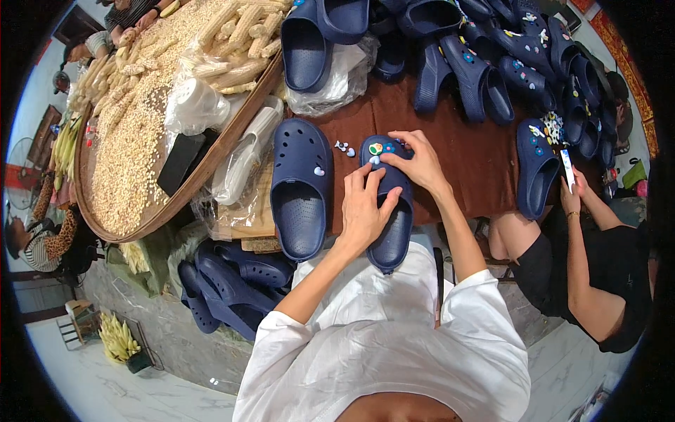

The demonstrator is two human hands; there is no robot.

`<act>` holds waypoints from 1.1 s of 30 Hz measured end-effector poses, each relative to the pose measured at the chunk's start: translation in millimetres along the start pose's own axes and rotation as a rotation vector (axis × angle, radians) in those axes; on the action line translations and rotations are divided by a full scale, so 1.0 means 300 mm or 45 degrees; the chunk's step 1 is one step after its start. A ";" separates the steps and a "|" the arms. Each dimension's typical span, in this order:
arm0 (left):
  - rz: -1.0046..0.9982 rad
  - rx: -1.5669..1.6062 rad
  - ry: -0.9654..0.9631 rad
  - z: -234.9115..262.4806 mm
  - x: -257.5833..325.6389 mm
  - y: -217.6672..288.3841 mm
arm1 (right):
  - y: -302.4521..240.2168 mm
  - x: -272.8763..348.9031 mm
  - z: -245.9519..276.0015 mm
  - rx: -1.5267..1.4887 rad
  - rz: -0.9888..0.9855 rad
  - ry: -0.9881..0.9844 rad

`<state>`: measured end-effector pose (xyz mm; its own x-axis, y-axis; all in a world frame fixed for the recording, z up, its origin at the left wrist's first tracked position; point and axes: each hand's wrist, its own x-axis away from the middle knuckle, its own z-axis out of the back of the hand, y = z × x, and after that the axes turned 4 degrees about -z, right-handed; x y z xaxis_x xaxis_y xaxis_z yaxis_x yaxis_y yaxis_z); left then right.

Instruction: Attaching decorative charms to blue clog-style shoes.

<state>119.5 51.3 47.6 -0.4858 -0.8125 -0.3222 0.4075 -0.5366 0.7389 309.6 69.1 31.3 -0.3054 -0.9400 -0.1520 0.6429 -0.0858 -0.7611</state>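
Observation:
A navy clog (391, 235) lies in front of me, toe pointing away, with its heel near my lap. My left hand (364, 209) grips its side, fingertips by a small pale heart-shaped charm (375, 160) on the upper. Across the toe, my right hand (416, 163) has thumb and fingers closed around the front, beside a round green-and-white charm (376, 149) and blue flower charms. To the left sits a matching clog (301, 151) with one pale heart charm (319, 171). Several loose little charms (344, 148) lie between the two clogs.
A wide woven tray (169, 224) of corn kernels and cobs stands at the left. Many navy clogs (467, 74) crowd the back right; more (235, 285) are piled low left. Plastic bags (242, 158) lie beside the tray. On the right, another person's hands (573, 191) hold a phone (567, 169).

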 end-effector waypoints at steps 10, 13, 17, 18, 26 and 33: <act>-0.061 -0.030 0.068 -0.015 -0.005 -0.029 | -0.012 -0.026 0.013 0.215 0.252 -0.038; -0.093 -0.034 0.086 -0.014 -0.006 -0.034 | 0.030 -0.036 -0.010 0.222 0.292 0.115; -0.100 0.014 0.054 0.001 -0.005 -0.040 | 0.085 -0.023 -0.024 0.141 0.160 0.118; -0.100 0.034 0.041 0.002 -0.008 -0.041 | 0.085 -0.020 -0.022 0.105 0.122 0.119; -0.146 0.065 0.040 0.017 -0.015 -0.069 | -0.023 -0.017 0.012 0.107 0.347 -0.002; -0.212 0.124 -0.049 0.052 -0.031 -0.095 | -0.040 -0.043 0.008 0.124 0.478 -0.177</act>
<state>100.2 77.6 38.9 -0.5701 -0.7039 -0.4237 0.2428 -0.6371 0.7316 307.4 81.5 44.0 0.0569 -0.9470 -0.3162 0.7570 0.2474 -0.6047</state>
